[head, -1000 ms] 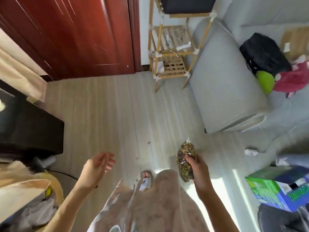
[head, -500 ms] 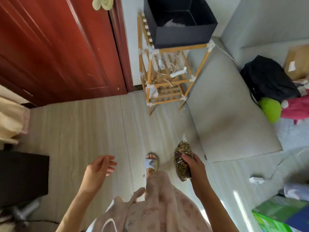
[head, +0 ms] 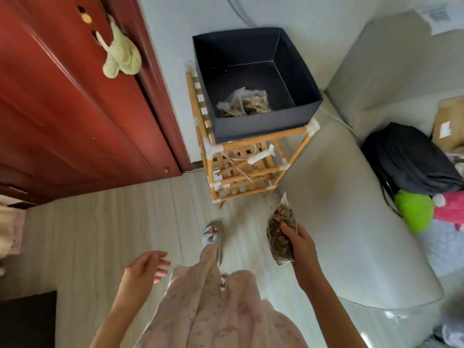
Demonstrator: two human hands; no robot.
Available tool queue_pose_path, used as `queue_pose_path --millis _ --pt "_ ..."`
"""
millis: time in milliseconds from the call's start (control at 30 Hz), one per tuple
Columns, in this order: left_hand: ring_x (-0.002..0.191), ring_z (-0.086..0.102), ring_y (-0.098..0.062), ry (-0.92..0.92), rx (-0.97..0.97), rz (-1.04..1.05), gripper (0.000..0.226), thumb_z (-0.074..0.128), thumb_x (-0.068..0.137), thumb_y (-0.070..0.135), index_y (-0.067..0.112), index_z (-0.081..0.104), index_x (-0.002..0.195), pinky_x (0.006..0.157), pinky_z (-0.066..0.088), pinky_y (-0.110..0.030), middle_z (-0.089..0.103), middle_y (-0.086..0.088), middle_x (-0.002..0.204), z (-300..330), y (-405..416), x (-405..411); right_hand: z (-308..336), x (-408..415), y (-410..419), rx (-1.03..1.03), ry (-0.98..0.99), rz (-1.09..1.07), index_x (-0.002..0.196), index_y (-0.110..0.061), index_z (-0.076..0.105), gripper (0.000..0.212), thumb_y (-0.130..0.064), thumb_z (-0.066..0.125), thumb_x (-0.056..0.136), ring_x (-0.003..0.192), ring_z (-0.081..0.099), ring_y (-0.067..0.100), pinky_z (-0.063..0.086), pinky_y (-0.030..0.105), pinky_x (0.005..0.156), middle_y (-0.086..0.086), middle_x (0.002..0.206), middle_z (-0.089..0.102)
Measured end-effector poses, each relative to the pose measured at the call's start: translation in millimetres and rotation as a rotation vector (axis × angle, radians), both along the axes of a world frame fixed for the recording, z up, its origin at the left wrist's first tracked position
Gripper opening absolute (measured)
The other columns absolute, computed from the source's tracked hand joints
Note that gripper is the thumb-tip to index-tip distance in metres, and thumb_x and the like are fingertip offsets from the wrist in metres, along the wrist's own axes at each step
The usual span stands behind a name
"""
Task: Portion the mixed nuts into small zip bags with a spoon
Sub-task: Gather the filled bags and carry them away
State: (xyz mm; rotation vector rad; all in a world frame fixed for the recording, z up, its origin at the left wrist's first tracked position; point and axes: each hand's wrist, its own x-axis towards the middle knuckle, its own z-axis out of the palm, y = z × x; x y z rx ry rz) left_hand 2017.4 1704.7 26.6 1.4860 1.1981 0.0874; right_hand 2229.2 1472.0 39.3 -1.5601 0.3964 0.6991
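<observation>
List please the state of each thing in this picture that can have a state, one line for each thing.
Clear plastic bag of mixed nuts: full, gripped by the right hand.
Right hand: fingers curled round the bag.
Left hand: holds nothing, fingers loosely relaxed.
Dark blue square box: open on top, crumpled wrappers inside, standing on the rack.
Bamboo slatted rack: upright on the floor.
Red wooden door: shut.

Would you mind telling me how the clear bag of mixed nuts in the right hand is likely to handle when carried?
The bag of mixed nuts looks packed full, so probably firm and weighty for its size. Its thin clear film is likely slippery and crinkly. The right hand grips its side, and it holds its shape.
</observation>
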Motion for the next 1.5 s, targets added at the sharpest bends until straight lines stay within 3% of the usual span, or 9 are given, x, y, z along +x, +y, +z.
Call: queue_pose_path --millis 300,533,700,800,867,1100,1167,1267,1500 --pt "0.071 0.064 -0.023 -0.041 0.022 -0.105 0.024 0.043 0.097 0.007 0.01 0.065 0.088 0.065 0.049 -0.028 0.069 -0.007 0.078 12 84 150 27 114 54 0.063 -0.167 -0.134 0.109 -0.013 0.065 0.023 -0.018 0.06 0.087 0.101 0.063 0.029 0.053 0.035 0.074 0.009 0.104 0.068" --pt "0.088 0.063 -0.016 -0.136 0.251 -0.309 0.024 0.042 0.098 0.017 0.014 0.057 0.117 0.076 0.051 -0.028 0.066 -0.001 0.098 51 129 274 80 212 90 0.216 -0.331 -0.129 0.103 -0.013 0.061 0.018 -0.018 0.052 0.089 0.097 0.06 0.026 0.053 0.023 0.063 0.005 0.096 0.063" --pt "0.112 0.05 0.001 -0.196 0.303 -0.282 0.046 0.04 0.098 0.028 0.025 0.031 0.143 0.095 0.039 -0.021 0.049 0.007 0.13 67 125 339 110 271 117 0.293 -0.398 -0.009 0.127 -0.009 0.053 0.053 -0.032 0.057 0.079 0.105 0.063 0.021 0.053 0.033 0.081 0.004 0.111 0.065" --pt "0.134 0.032 -0.011 -0.163 0.352 -0.192 0.052 0.036 0.099 0.032 0.024 0.019 0.148 0.105 0.025 -0.026 0.029 0.001 0.151 67 123 367 116 304 134 0.348 -0.276 0.017 0.122 -0.016 0.057 0.039 -0.041 0.046 0.093 0.114 0.06 0.022 0.049 0.036 0.093 0.007 0.122 0.064" --pt "0.138 0.028 -0.017 -0.123 0.382 -0.129 0.05 0.034 0.1 0.031 0.026 0.019 0.148 0.11 0.024 -0.032 0.028 0.0 0.152 63 122 376 114 326 144 0.358 -0.238 0.079 0.122 -0.018 0.058 0.035 -0.037 0.041 0.097 0.107 0.064 0.016 0.052 0.029 0.084 0.002 0.116 0.067" --pt "0.135 0.032 -0.013 -0.161 0.453 0.075 0.042 0.032 0.101 0.023 0.03 0.031 0.143 0.102 0.025 -0.023 0.038 0.002 0.147 54 109 385 88 378 168 -0.141 -0.361 0.564 0.139 -0.024 0.036 0.06 -0.03 0.064 0.086 0.106 0.058 0.015 0.053 0.033 0.085 0.003 0.133 0.051" --pt "0.13 0.04 -0.022 -0.154 0.445 0.102 0.041 0.033 0.101 0.024 0.032 0.034 0.141 0.105 0.032 -0.03 0.044 -0.002 0.142 54 107 385 77 380 173 -0.339 -0.457 0.707 0.142 -0.023 0.029 0.075 -0.036 0.07 0.08 0.116 0.053 0.02 0.046 0.035 0.097 0.003 0.136 0.047" --pt "0.122 0.047 -0.037 -0.151 0.424 0.115 0.041 0.034 0.1 0.024 0.033 0.035 0.14 0.104 0.039 -0.046 0.049 -0.007 0.137 55 106 384 63 377 175 -0.538 -0.602 0.888 0.142 -0.021 0.027 0.084 -0.047 0.071 0.076 0.119 0.049 0.024 0.043 0.035 0.097 0.007 0.136 0.044" --pt "0.12 0.047 -0.013 -0.142 0.432 0.133 0.041 0.035 0.1 0.024 0.033 0.037 0.14 0.096 0.034 -0.025 0.045 0.001 0.139 59 104 387 42 369 167 -0.674 -0.639 1.061 0.142 -0.02 0.028 0.076 -0.048 0.066 0.082 0.118 0.05 0.03 0.045 0.035 0.091 0.013 0.137 0.041"
